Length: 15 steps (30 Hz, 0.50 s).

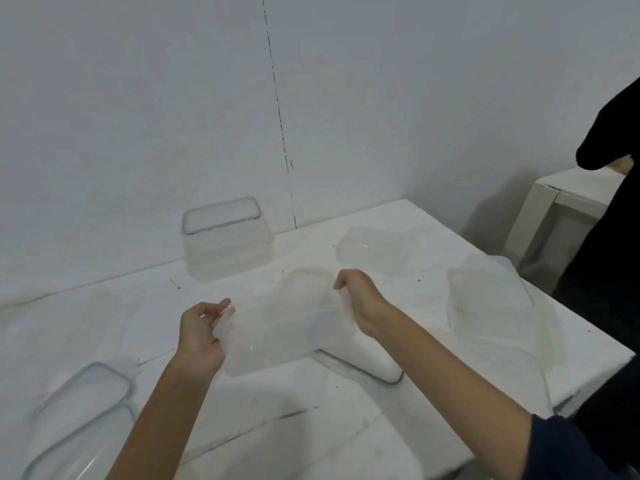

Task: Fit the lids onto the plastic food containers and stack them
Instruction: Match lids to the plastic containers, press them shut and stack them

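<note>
White table against grey wall; left hand and right hand grip 1 lid by its ends.

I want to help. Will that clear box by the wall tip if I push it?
Probably slides, not tips: the clear box sits on a wide flat base on the smooth table. Its thin see-through walls look light.

lid gripped between left hand and right hand: milky translucent white, plain | lower container under the grip: clear, grey rim | far container beyond the grip: clear, faintly yellowish, grey rim | table beneath: white, dark specks, thin grey lines | wall: pale grey, dashed dark vertical line | sleeve behind right hand: navy
</note>
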Motion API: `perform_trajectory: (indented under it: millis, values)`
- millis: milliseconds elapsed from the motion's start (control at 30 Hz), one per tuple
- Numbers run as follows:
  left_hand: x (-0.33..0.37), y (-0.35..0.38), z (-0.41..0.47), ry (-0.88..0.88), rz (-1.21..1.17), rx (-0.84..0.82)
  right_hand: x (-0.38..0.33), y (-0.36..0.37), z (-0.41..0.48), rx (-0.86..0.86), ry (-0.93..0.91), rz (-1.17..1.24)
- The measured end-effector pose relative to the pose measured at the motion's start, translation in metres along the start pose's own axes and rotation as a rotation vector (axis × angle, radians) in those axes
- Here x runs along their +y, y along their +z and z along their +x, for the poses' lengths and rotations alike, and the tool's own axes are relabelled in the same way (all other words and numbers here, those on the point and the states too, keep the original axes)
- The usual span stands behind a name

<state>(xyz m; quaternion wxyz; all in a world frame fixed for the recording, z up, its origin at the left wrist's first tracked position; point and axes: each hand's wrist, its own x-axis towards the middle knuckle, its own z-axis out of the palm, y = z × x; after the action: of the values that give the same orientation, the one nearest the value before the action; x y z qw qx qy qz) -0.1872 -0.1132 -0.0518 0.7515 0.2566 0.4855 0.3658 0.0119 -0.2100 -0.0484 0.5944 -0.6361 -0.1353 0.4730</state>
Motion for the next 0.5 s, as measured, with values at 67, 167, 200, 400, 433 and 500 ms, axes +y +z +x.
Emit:
perform_trajectory:
  millis: [67,167,200,400,433,500]
  values:
    - [-0.007,-0.009,-0.01,0.032,-0.019,0.026,0.022,0.004,0.002,0.011,-0.059,0.008]
    - [-0.021,-0.022,-0.02,0.103,0.0,0.099,0.047,0.01,-0.003,-0.002,-0.125,0.001]
    - [-0.026,-0.027,-0.02,0.132,0.014,0.127,0.053,0.011,-0.006,-0.006,-0.14,-0.001]
    - [-0.045,-0.054,-0.034,0.297,-0.019,0.244,0.072,0.021,-0.017,-0.072,-0.212,0.055]
    - [-0.046,-0.058,-0.037,0.313,-0.033,0.252,0.075,0.023,-0.019,-0.085,-0.215,0.046]
    - [-0.047,-0.066,-0.039,0.312,-0.047,0.267,0.082,0.026,-0.025,-0.092,-0.231,0.007]
